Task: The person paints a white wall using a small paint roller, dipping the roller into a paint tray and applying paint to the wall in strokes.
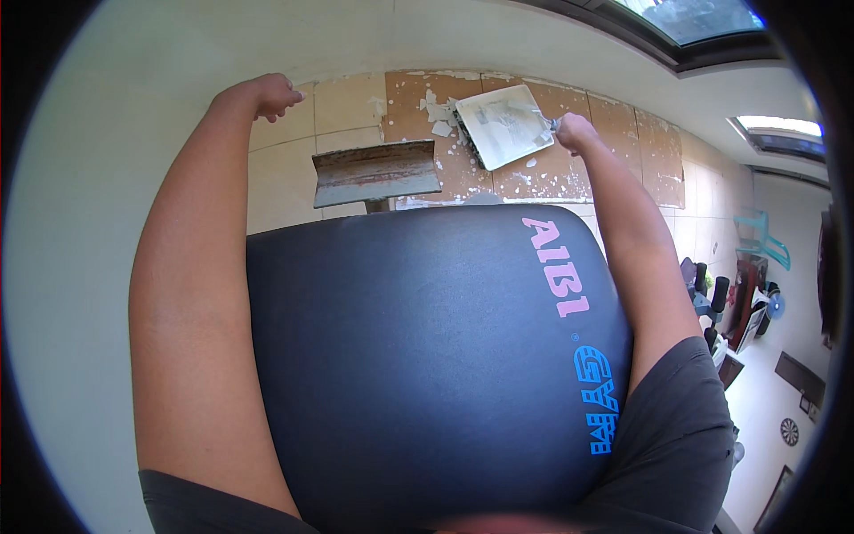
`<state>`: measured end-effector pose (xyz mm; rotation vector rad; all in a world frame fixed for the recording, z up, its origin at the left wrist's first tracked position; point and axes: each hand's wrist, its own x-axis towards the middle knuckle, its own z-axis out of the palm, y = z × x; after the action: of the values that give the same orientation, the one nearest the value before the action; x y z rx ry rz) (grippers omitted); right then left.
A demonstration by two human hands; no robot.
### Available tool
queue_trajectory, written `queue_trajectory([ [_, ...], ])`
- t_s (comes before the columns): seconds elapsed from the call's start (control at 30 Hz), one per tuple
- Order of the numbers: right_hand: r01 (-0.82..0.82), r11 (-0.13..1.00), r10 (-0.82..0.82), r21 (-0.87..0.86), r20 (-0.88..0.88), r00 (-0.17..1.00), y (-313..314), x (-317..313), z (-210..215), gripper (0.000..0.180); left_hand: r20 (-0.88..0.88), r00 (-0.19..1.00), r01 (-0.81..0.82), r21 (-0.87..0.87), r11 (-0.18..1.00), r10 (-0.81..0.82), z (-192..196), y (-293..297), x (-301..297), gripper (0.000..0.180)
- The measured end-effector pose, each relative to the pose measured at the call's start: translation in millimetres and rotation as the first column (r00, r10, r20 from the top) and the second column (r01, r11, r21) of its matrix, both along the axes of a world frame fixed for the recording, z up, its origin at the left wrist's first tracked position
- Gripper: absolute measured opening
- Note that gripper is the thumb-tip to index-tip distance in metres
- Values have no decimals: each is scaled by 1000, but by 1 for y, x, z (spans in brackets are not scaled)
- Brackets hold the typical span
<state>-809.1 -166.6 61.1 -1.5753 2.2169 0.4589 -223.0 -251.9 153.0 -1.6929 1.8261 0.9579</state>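
Observation:
My right hand point(576, 133) is closed around the short grey grip of something at the right edge of a shallow, square white tray point(498, 116). Whether that grip belongs to the tray or to a tool lying in it, I cannot make out. White smears and flakes cover the tray's inside, and its left rim is dark and crusted. Out beside the pale wall, at the far left, my left hand point(274, 96) has loosely bent fingers, some apart, with nothing visible in them. Beneath the tray, white chips and splashes dot a brown floor covering point(569, 182).
Between my arms lies a wide, black padded bench point(427, 329) with printed lettering. Beyond it, a rusty metal crosspiece point(376, 173) stands over beige tiles point(347, 102). A pale wall point(311, 36) runs along the far side. Exercise gear point(712, 294) and a turquoise chair point(763, 240) are at right.

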Motion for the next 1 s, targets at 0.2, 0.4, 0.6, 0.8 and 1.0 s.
queue_trajectory([
  [0.2, -455, 884, 468, 108, -221, 856, 21, 30, -2, 22, 1, 1000, -10, -7, 1000, 10, 4, 2, -3, 48],
  [0.4, -528, 849, 524, -14, -115, 844, 41, 66, -31, 15, 12, 1000, 22, -9, 1000, -22, 7, 3, -5, 50],
  [0.6, -331, 940, 335, 82, -42, 941, 64, 68, -55, 27, 12, 1000, 3, -4, 1000, -3, 5, 2, -1, 48],
  [0.8, -104, 968, 93, 227, 56, 994, 79, 52, -54, 26, 28, 1000, -2, -1, 1000, 2, 8, 4, -4, 51],
  [1.0, 198, 932, -262, 304, 188, 947, 69, 44, -55, 22, -2, 1000, -3, -12, 1000, 3, 6, 3, -2, 47],
])
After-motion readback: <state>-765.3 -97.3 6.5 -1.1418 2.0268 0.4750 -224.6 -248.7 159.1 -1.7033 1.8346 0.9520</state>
